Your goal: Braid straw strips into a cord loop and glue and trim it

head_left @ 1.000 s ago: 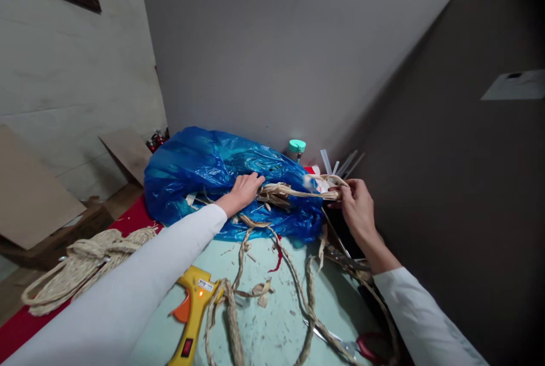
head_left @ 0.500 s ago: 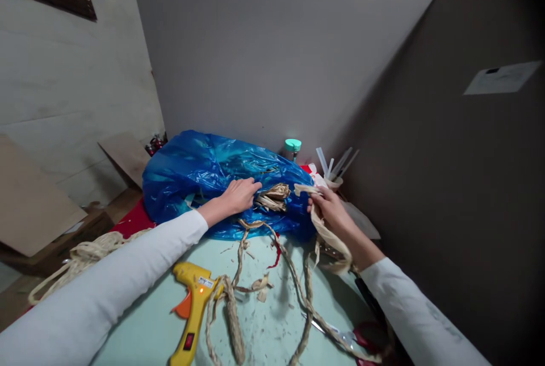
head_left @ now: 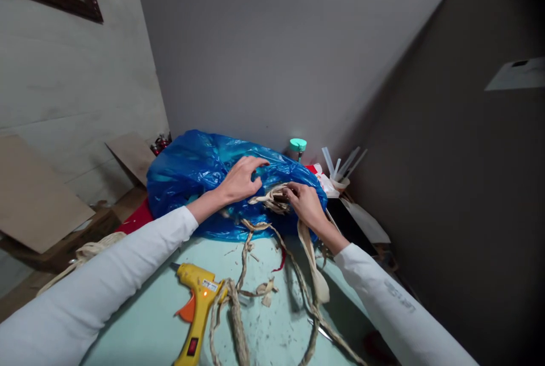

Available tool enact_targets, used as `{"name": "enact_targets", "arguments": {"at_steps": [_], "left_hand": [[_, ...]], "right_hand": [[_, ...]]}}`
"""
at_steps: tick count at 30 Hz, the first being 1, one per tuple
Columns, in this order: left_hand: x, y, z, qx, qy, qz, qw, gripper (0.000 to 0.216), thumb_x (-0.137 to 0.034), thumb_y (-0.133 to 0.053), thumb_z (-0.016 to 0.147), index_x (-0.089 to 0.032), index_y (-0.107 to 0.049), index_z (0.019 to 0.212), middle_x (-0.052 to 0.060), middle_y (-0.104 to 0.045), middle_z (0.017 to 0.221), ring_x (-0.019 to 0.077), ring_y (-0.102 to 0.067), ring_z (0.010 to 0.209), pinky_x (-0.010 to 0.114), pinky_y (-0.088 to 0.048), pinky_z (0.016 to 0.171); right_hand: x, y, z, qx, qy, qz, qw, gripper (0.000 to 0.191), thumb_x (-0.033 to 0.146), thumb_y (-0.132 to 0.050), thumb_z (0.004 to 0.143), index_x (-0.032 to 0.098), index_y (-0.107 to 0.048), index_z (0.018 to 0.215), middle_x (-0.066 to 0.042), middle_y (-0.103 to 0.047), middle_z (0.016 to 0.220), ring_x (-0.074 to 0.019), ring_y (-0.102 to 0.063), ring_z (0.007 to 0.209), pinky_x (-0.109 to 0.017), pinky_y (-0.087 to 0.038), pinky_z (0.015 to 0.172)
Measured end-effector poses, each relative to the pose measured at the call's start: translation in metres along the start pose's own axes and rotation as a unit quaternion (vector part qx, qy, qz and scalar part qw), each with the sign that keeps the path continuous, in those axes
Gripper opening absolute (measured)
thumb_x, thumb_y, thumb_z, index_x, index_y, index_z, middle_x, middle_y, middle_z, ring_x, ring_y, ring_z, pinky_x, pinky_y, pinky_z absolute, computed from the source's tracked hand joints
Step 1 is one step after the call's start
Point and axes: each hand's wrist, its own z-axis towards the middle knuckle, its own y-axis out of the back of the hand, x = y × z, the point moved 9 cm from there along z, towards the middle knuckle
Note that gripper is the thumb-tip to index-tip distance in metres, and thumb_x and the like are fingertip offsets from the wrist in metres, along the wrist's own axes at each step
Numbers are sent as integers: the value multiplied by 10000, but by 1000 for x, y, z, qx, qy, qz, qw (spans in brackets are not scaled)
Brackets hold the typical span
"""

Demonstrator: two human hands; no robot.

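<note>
My left hand point(head_left: 242, 180) is over the blue plastic bag point(head_left: 183, 164), thumb and fingers apart, with nothing visible between them. My right hand point(head_left: 305, 205) pinches a pale dried-fibre strip point(head_left: 314, 272) at the bag's mouth. One length of the strip lies across a bundle of dried fibre point(head_left: 279, 206), and another hangs below the hand onto the table. Nearer me lie a braided fibre cord point(head_left: 293, 268) and a thicker braid point(head_left: 239, 326). A yellow hot glue gun point(head_left: 198, 289) with an orange trigger lies beside them, its small light glowing.
Pale green tabletop point(head_left: 140, 320) carries fibre scraps. Clear glue sticks point(head_left: 347, 163) stand in a cup at back right, near a turquoise-topped object point(head_left: 298, 143). Cardboard sheets point(head_left: 38, 196) and loose pale cord point(head_left: 87, 251) are left. A grey partition point(head_left: 272, 59) rises behind.
My right hand has moved left with the strip, to the fibre bundle. My left hand has lifted slightly away from the bundle, and its fingers have spread.
</note>
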Motion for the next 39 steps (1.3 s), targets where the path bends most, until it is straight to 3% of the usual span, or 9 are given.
{"name": "enact_targets", "arguments": {"at_steps": [2, 7, 11, 17, 19, 23, 26, 34, 39], "left_hand": [[-16, 1, 0, -6, -14, -4, 1000, 375, -137, -510, 878, -132, -591, 1243, 114, -658, 1211, 235, -599, 1085, 374, -488, 946], [-47, -32, -1, 82, -46, -5, 996, 155, -198, -591, 891, -165, -695, 1001, 64, -716, 951, 207, -657, 930, 351, -520, 868], [-39, -51, 0, 122, -12, 8, 992, 239, -315, -578, 946, -149, -645, 1104, 82, -671, 1098, 200, -654, 949, 408, -555, 840], [-6, -58, -3, 140, 56, 15, 988, 335, -336, -593, 937, -169, -593, 1228, 104, -621, 1229, 226, -638, 1030, 436, -555, 865], [-6, -60, -2, 138, 62, 4, 989, 337, -338, -595, 936, -164, -595, 1226, 102, -623, 1225, 228, -639, 1027, 438, -556, 863], [-23, -61, 2, 131, 52, -39, 989, 321, -337, -589, 940, -168, -604, 1212, 102, -623, 1231, 230, -632, 1045, 446, -547, 884], [-24, -55, 6, 120, 67, -81, 987, 323, -333, -590, 939, -168, -602, 1216, 105, -617, 1242, 234, -626, 1063, 457, -540, 898], [5, -57, 4, 123, 187, -269, 937, 323, -346, -583, 944, -150, -591, 1201, 85, -646, 1127, 190, -656, 908, 379, -576, 766], [-24, -69, -1, 149, 178, -360, 904, 294, -408, -640, 885, -114, -636, 896, -31, -538, 621, 65, -426, 460, 206, -346, 421]], "right_hand": [[4, 6, -6, -4, 2, 23, 1000, 257, 369, -570, 968, 164, -637, 1107, -69, -659, 1100, -176, -649, 930, -374, -555, 825], [17, 11, -19, 1, 28, 103, 994, 314, 421, -533, 978, 138, -644, 901, -10, -649, 826, -138, -625, 738, -314, -529, 710], [17, 19, -24, 20, 35, 185, 982, 357, 504, -579, 902, 159, -654, 854, 22, -590, 673, -113, -528, 570, -244, -420, 536], [-5, 91, -21, -56, -5, 270, 961, 380, 569, -527, 871, 203, -585, 952, 83, -322, 522, -85, -283, 414, -234, -218, 406], [-11, 97, -20, -60, -15, 271, 960, 374, 566, -550, 865, 199, -591, 924, 82, -320, 514, -82, -289, 412, -232, -226, 401], [-21, 59, -17, -8, -34, 237, 971, 310, 460, -677, 851, 153, -641, 848, 45, -520, 604, -84, -472, 495, -215, -393, 467], [-36, 39, -9, -30, -61, 213, 975, 264, 388, -604, 945, 131, -638, 996, -15, -651, 868, -116, -616, 689, -272, -537, 628], [-71, 78, 28, -261, -135, 193, 936, 319, 370, -572, 966, 150, -594, 1195, -80, -637, 1137, -197, -644, 964, -401, -555, 832], [-42, 59, 42, -290, -105, 223, 925, 347, 421, -498, 995, 178, -567, 1232, -80, -633, 1119, -178, -636, 908, -372, -553, 797]]}}
